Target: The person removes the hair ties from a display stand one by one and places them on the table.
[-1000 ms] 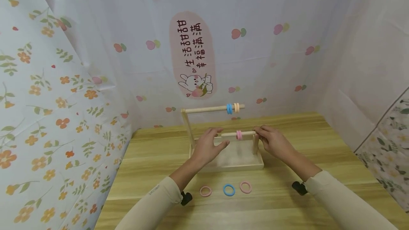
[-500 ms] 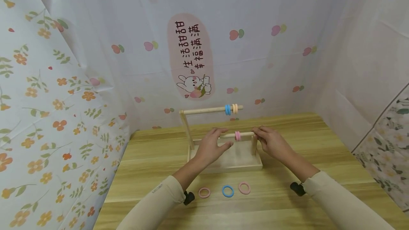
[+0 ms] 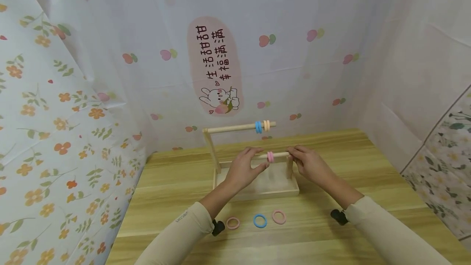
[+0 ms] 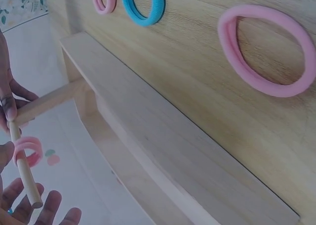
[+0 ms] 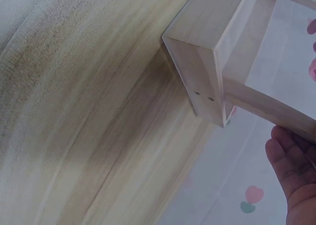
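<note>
The lower rod (image 3: 281, 154), carrying pink bands (image 3: 270, 157), runs left to right above the tray (image 3: 265, 195), its free end pointing left, between thumb and spread fingers of the left hand (image 3: 241, 170). The right hand (image 3: 310, 162) grasps the post (image 3: 289, 169) at the other end. Behind is the upper rod (image 3: 232, 128); in front, three rings (image 3: 260, 221) lie on the surface (image 3: 312, 228).
</note>
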A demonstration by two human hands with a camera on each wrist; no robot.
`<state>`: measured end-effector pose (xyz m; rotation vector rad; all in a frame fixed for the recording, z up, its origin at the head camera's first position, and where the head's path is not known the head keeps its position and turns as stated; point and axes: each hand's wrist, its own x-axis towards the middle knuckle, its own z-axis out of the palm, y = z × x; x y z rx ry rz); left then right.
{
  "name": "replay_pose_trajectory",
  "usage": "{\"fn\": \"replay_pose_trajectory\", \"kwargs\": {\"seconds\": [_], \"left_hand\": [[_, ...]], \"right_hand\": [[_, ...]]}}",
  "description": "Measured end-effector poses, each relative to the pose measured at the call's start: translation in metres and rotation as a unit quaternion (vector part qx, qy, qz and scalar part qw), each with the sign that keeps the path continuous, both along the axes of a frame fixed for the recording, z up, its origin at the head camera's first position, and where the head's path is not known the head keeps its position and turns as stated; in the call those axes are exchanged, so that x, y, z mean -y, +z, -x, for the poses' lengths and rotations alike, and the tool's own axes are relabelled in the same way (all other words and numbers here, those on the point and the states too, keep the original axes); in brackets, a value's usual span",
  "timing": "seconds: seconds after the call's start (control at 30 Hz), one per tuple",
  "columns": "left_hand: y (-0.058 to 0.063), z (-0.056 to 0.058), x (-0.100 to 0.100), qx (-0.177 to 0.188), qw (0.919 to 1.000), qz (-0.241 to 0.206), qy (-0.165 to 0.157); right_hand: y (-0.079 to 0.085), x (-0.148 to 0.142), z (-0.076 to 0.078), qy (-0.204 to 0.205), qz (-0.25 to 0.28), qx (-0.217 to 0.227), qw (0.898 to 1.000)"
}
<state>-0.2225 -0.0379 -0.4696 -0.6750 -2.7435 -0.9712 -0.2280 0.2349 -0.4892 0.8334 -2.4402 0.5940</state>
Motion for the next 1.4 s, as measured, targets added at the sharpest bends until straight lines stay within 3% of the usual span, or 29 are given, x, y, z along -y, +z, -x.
{"fn": "replay_pose_trajectory", "kwargs": {"seconds": [0.57, 0.93, 1.4], "left_hand": [[-0.001, 0.004, -0.009, -0.004, 0.9999, 0.005, -0.011], [-0.002, 0.008, -0.012, -0.009, 0.9998, 0.0, -0.015], [-0.006, 0.01, -0.014, -0.013, 0.9999, -0.005, -0.005]], "right_hand": [[-0.003, -0.002, 0.003, -0.007, -0.003, 0.003, 1.0], [-0.005, -0.001, 0.006, 0.011, 0.009, -0.036, 0.999], [-0.006, -0.002, 0.006, 0.01, 0.012, -0.02, 1.0]]}}
